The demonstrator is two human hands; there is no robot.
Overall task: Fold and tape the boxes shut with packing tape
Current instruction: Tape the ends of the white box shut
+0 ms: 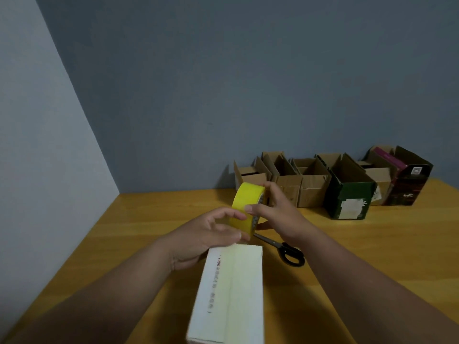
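Observation:
A long white box (pixel 231 294) with small printed text lies lengthwise on the wooden table (pixel 372 256) in front of me, its flaps folded flat. Just past its far end my right hand (pixel 278 214) holds a yellow roll of packing tape (pixel 244 206) upright, thumb on the near face and fingers around the far side. My left hand (pixel 208 237) rests at the box's far left corner, its fingertips touching the lower part of the roll. I cannot tell whether a strip is pulled out.
Black-handled scissors (pixel 285 249) lie on the table right of the box's far end. A row of open cardboard boxes (pixel 305 187) stands against the back wall, with a dark green box (pixel 347 197) and a dark printed box (pixel 407 182) at the right.

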